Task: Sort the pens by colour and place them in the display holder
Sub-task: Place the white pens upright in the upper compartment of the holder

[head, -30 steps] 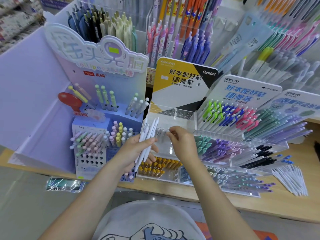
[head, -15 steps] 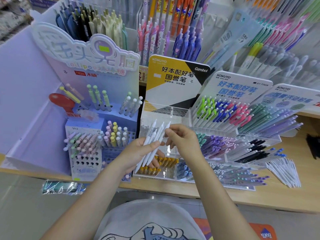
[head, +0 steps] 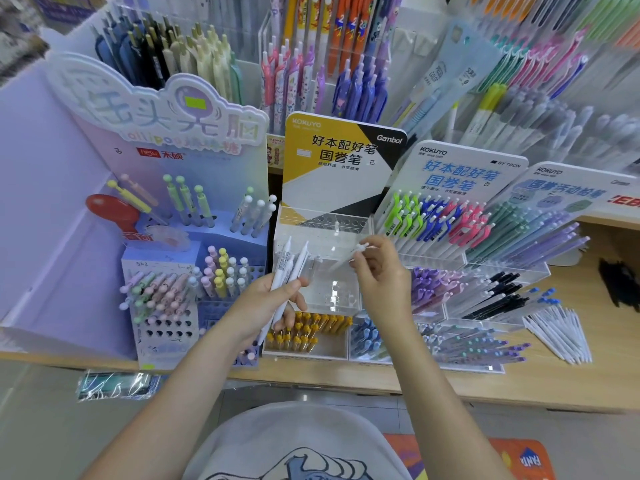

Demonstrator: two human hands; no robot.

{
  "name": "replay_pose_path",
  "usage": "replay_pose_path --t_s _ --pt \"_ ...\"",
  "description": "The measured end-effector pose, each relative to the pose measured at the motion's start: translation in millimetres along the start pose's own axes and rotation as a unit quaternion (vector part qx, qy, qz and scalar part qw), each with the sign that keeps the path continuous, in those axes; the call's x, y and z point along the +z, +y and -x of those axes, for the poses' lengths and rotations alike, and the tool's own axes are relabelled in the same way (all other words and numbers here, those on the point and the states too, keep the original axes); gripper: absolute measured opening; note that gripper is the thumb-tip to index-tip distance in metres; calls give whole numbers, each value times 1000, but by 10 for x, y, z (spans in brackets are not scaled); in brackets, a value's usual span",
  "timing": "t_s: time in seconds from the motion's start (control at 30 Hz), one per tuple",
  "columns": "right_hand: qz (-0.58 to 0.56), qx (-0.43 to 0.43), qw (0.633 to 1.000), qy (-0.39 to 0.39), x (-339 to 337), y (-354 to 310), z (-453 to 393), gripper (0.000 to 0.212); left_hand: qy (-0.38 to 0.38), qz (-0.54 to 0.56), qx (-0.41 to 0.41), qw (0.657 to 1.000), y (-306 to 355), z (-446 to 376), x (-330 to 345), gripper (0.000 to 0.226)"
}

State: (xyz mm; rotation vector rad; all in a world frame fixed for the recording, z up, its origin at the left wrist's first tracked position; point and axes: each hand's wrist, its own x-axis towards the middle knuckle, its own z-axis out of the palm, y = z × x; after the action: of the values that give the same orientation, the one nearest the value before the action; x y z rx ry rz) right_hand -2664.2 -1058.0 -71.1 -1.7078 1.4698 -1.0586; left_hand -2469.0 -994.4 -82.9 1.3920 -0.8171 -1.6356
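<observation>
While a bundle of white pens [head: 289, 271] is gripped in the left hand [head: 273, 303], with thumb and fingers curled round the barrels and the tips pointing up and away, a single white pen [head: 349, 256] is pinched between the thumb and fingertips of the right hand [head: 382, 277]. That pen is held tilted over the clear holder [head: 332, 237], above its empty middle tier; whether its lower end touches the acrylic cannot be told. The bundle is held just left of the same tier, in front of the holder's left wall. Yellow pens [head: 308, 329] are seen in the holder's front compartment, below the left hand, and blue pens [head: 365, 336] beside them to the right. A yellow, white and black sign [head: 332, 161] stands at the holder's back. To the right, green, blue and pink pens [head: 436, 220] are racked in a second stand, with purple pens [head: 436, 285] and black pens [head: 498, 292] on lower tiers. More white pens [head: 561, 336] lie loose on the wooden counter [head: 571, 382] at far right. To the left, a lilac stand [head: 166, 237] carries pastel pens with round caps. A grey printed shirt [head: 294, 441] fills the bottom edge
</observation>
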Motion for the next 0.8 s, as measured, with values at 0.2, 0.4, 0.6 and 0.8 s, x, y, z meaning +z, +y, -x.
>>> replay_pose_path --t_s 0.2,0.4,0.6,0.8 --pt "77 -38 996 -14 160 40 -17 19 2 12 -5 1000 -16 -1 -40 22" --pt "98 -68 993 -21 238 67 -37 17 4 28 -11 1000 -15 0 -70 25" --pt "95 -27 994 -49 318 78 -100 11 -7 40 -20 999 1 3 -93 31" --pt "151 -9 983 -106 279 42 -141 19 -22 53 -6 998 4 -27 -89 43"
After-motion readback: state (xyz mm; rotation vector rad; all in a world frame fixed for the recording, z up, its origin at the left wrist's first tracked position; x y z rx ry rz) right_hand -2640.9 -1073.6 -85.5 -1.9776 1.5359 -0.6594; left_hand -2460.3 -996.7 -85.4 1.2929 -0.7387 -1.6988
